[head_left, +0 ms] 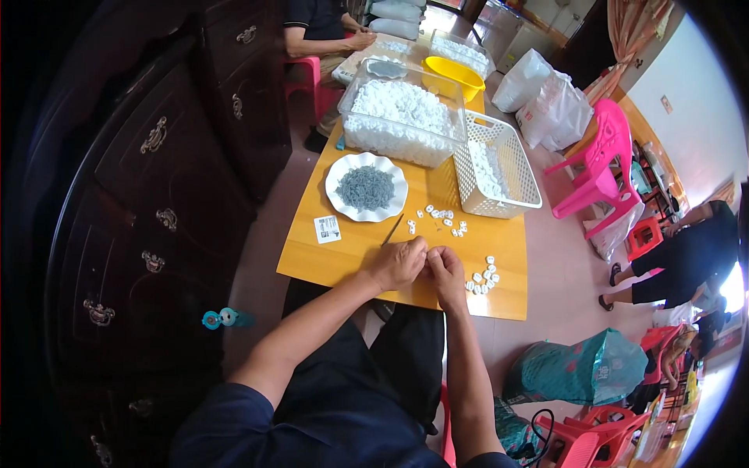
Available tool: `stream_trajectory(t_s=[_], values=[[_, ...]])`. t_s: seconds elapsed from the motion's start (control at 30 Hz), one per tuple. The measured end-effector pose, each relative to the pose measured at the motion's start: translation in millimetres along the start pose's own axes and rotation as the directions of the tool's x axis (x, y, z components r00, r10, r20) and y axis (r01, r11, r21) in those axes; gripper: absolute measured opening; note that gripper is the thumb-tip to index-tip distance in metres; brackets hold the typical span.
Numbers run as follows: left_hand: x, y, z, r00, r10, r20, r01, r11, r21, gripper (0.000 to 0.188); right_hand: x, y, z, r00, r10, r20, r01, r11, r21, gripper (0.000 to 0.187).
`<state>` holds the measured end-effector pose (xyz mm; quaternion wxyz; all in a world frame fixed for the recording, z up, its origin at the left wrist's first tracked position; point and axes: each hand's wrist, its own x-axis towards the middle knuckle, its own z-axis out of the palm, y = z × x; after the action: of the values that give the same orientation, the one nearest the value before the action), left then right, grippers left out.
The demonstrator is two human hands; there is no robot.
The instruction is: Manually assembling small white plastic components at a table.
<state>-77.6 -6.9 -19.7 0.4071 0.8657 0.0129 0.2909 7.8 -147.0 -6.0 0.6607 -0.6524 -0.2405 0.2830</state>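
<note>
My left hand (399, 264) and my right hand (446, 271) meet over the near edge of the wooden table (300, 261). Both are closed, fingertips together, around something too small and hidden to make out. A thin dark rod (392, 230) slants away beside my left knuckles; I cannot tell if it lies on the table or is held. Small white plastic pieces (441, 213) are scattered beyond my hands, and another loose group (488, 274) lies right of my right hand. A scalloped white plate (334, 173) carries a heap of small grey parts (365, 188).
A clear bin (402, 148) full of white pieces and a white perforated basket (511, 207) stand farther back, before a yellow basin (456, 76). A printed card (328, 229) lies left. Across the table another person's hands (360, 37) work. Dark drawers (156, 179) line the left.
</note>
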Motion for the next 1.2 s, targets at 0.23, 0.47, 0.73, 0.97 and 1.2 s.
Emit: stream_trajectory(t_s=[0.23, 0.47, 0.73, 0.97, 1.2], values=[[1.7, -15.4, 1.8, 0.995, -0.086, -0.041, 0.083, 0.995, -0.062, 0.018, 15.3, -10.0, -0.3, 0.996, -0.072, -0.054, 0.061, 0.98, -0.187, 0.022], [5.7, -2.4, -0.3, 0.998, -0.033, -0.045, 0.03, 0.998, -0.062, 0.02, 41.1, -3.4, -27.7, 0.876, -0.477, -0.065, 0.211, 0.501, -0.84, 0.01], [6.0, -7.0, -1.8, 0.986, -0.085, -0.143, 0.067, 0.99, -0.122, 0.019, 55.8, -3.8, -19.2, 0.831, -0.536, -0.147, 0.141, 0.459, -0.877, 0.005], [8.7, -19.7, -1.2, 0.931, -0.293, -0.218, 0.198, 0.907, -0.373, 0.021, 67.6, 7.4, 8.0, 0.818, -0.575, -0.02, 0.317, 0.479, -0.818, 0.012], [10.0, -20.4, 1.9, 0.94, -0.272, -0.208, 0.15, 0.873, -0.464, 0.026, 76.3, 9.1, 20.6, 0.864, -0.503, 0.036, 0.264, 0.391, -0.882, 0.012]])
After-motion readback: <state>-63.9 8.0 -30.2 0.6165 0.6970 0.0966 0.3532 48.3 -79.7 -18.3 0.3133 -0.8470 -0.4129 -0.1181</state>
